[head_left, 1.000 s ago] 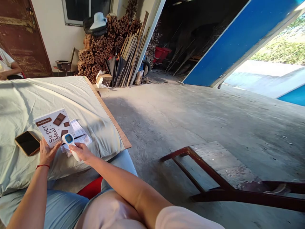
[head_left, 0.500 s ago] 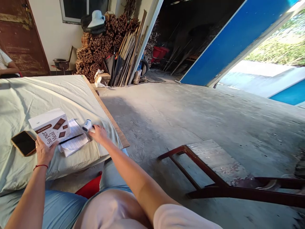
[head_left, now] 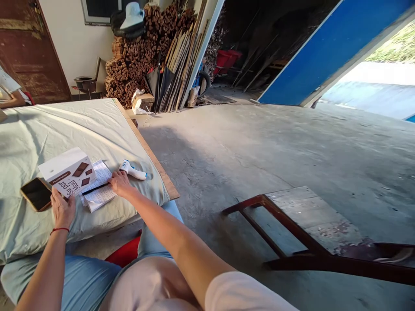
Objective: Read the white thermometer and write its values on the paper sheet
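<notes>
My left hand [head_left: 63, 208] grips the lower edge of a white box [head_left: 67, 170] printed "Super Meal", which is held tilted above the cloth. My right hand [head_left: 120, 183] is over the right edge of the written sheets of paper [head_left: 100, 201], its fingers closed at the right end of a black pen [head_left: 94, 189]. The pen lies across the sheets. Just beyond my right hand, a white and blue infrared thermometer [head_left: 134, 172] rests on its side on the table. A phone [head_left: 36, 194] with a dark screen lies left of the box, near my left hand.
A cream cloth [head_left: 81, 119] covers the table, whose wooden edge [head_left: 145, 147] shows on the right. A wooden chair [head_left: 301, 220] stands on the concrete floor to my right. Behind are stacked firewood [head_left: 139, 60] and a folded umbrella [head_left: 158, 84]. Another person's arm [head_left: 13, 99] shows at far left.
My right hand has let go of the thermometer, which now lies on the cloth, and has moved left to the pen's end. The left hand still holds the box. The view has shifted slightly.
</notes>
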Motion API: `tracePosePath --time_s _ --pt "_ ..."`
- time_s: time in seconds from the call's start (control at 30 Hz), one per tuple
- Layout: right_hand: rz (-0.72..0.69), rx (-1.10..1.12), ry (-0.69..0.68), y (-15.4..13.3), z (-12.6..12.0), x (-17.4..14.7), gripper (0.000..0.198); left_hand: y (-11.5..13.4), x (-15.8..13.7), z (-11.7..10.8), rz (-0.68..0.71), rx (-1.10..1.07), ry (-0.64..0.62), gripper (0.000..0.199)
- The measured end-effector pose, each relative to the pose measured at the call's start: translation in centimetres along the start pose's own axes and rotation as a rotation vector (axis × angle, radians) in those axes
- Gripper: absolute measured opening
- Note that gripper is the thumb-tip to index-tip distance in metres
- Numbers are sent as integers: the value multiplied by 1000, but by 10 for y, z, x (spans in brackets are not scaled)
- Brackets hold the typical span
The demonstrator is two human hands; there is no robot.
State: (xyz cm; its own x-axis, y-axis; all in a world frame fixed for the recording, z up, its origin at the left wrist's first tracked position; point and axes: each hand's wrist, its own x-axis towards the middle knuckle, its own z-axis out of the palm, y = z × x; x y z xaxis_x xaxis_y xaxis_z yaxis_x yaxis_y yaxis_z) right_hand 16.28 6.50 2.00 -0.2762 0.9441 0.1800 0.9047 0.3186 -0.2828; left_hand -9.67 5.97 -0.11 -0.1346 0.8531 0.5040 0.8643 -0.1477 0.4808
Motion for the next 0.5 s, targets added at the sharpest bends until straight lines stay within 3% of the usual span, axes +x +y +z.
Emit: tracePosePath --time_s 0.07,0.13,0.2,0.27,0.33,0.4,0.5 --pt "-16 50 13 9 -1 -3 23 8 -19 -8 46 7 173 79" --pt "-12 114 70 22 -3 -12 20 26 -44 -11 217 32 270 72" --pt "42 185 139 35 -5 -21 18 53 -69 -7 434 29 206 63" --pt "133 319 224 43 -5 -30 17 86 -86 6 577 30 38 51" --pt "232 523 309 46 0 -35 14 116 -96 22 575 67 -111 49" --pt "286 714 346 44 7 -38 9 138 -99 36 481 136 -184 52" --pt "287 918 368 40 17 -42 8 152 -102 48 489 174 -264 49"
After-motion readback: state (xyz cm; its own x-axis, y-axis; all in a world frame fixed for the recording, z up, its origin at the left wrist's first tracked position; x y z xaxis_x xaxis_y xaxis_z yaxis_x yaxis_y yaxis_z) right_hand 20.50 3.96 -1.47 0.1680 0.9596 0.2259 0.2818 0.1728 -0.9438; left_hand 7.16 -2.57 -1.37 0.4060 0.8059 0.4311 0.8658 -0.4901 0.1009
